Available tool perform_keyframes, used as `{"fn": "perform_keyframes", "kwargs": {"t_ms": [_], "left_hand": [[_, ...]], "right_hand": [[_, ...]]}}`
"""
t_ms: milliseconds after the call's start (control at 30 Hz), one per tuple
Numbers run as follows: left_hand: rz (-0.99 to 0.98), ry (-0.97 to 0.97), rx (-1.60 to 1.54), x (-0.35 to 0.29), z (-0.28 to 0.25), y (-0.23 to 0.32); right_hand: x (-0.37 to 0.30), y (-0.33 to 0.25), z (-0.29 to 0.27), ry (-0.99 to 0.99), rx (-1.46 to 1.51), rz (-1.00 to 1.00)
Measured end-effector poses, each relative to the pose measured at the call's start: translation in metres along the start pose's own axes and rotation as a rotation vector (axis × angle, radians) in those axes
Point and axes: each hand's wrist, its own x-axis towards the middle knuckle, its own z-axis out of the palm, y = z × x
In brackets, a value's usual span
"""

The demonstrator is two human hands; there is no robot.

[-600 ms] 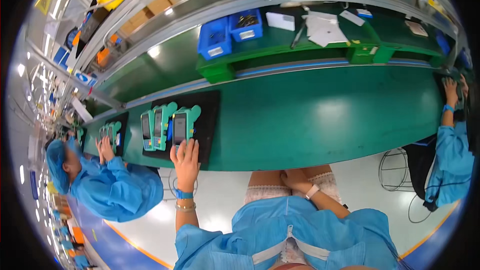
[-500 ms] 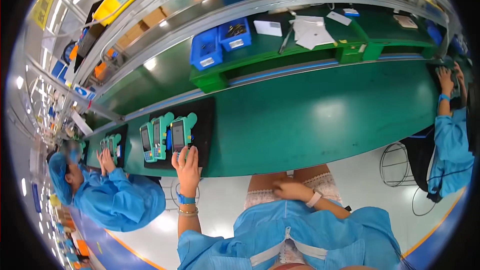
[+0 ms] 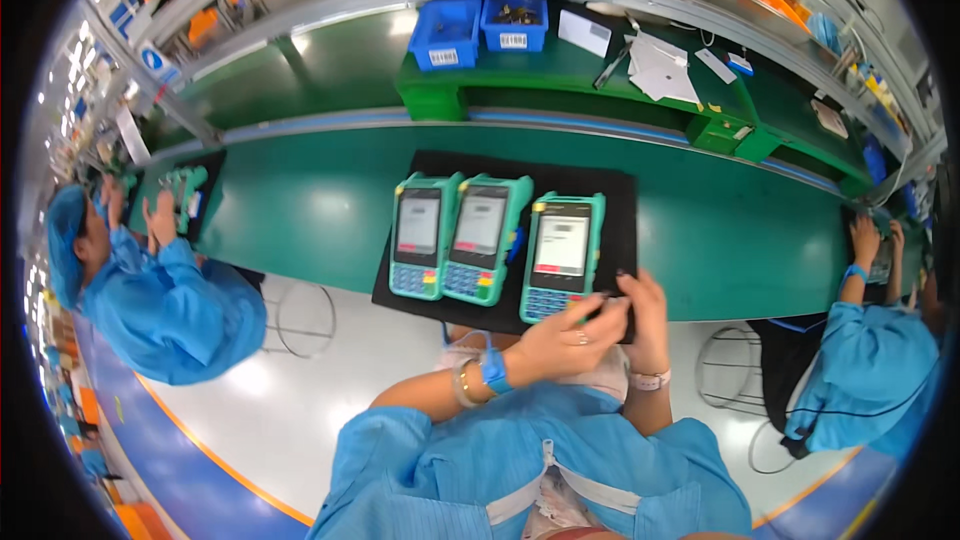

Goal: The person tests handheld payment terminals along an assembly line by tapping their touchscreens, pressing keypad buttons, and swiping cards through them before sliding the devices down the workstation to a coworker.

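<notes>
Right now both your hands meet at the lower right corner of the black mat (image 3: pixel 610 190), just below the middle of the frame, at the bottom end of the rightmost green handheld terminal (image 3: pixel 562 255). Your left hand (image 3: pixel 565 340) reaches across with its fingers curled and pressed together over the terminal's keypad end, and your right hand (image 3: pixel 640 315) sits beside it, fingers bent down onto the mat edge; whether either actually pinches the device you cannot tell from here. Two more green terminals (image 3: pixel 450 238) lie side by side just left of it, nearly touching. The mat overhangs the front edge of the green bench (image 3: pixel 300 210), so a pull toward you could drag mat and all three units off the edge. Lifting the right unit carelessly could also knock its neighbour. Co-workers in blue coats (image 3: pixel 170 300) work at the left and right edges
</notes>
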Motion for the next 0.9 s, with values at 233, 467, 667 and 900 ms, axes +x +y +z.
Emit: {"fn": "perform_keyframes", "kwargs": {"t_ms": [233, 467, 667, 900], "left_hand": [[-0.129, 0.105, -0.493, 0.026, 0.002, 0.009], [-1.205, 0.174, -0.586, -0.054, -0.02, -0.067], [-1.346, 0.219, -1.051, -0.045, 0.013, -0.061], [-1.351, 0.368, -1.413, -0.035, 0.015, -0.054]], "right_hand": [[0.006, -0.036, -0.096, 0.344, -0.223, -0.087], [-0.025, -0.015, -0.062, 0.3, -0.821, -0.488], [-0.004, 0.009, -0.029, 0.223, -0.844, -0.609], [0.024, -0.01, -0.032, 0.224, -0.809, -0.584]]}}
